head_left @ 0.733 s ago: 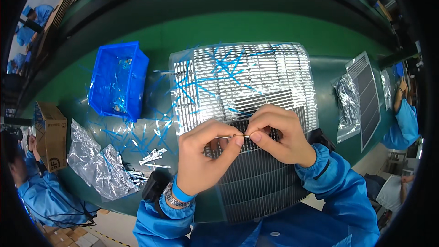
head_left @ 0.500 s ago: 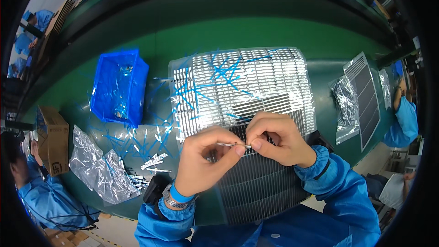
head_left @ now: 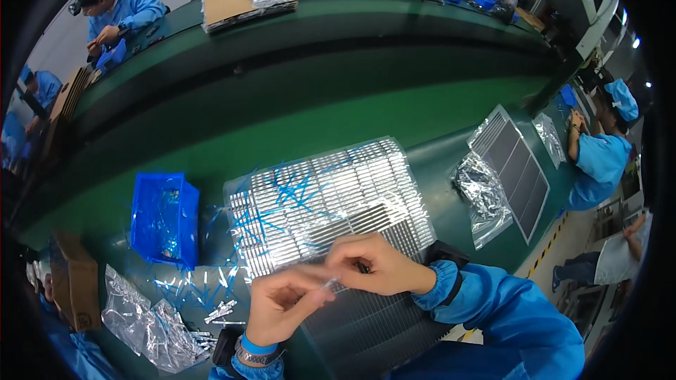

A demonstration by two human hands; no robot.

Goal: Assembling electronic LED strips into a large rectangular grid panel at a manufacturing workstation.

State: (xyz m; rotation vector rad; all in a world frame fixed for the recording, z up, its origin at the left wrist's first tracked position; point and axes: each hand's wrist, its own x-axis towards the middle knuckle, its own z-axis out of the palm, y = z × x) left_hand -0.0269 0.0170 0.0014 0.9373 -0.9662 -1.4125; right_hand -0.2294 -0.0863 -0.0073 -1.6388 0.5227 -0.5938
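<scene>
My left hand [head_left: 282, 306] pinches a small pale strip [head_left: 331, 283] between thumb and fingers; the fingers are smeared by motion. Close against it, my right hand [head_left: 373, 265] has its thumb and fingertips pressed together, and what they may hold is hidden. Both hands are above a large sheet [head_left: 320, 186] covered in rows of silvery strips. Thin blue strips [head_left: 292, 193] lie scattered over its left half. Dark, ribbed rows [head_left: 373, 331] of the sheet show near my body, below the hands.
A blue bin [head_left: 186, 229] with small bits inside stands to the left. Before it lie loose silvery pieces [head_left: 222, 312], clear bags [head_left: 151, 327] and a cardboard box [head_left: 74, 285]. At right are a bagged silvery bundle [head_left: 482, 193] and a dark panelled sheet [head_left: 517, 176]. Co-workers [head_left: 598, 158] sit around.
The view has tilted up, showing more of the far benches. My hands have drawn slightly apart at the fingertips, and the left fingers have lifted and blurred.
</scene>
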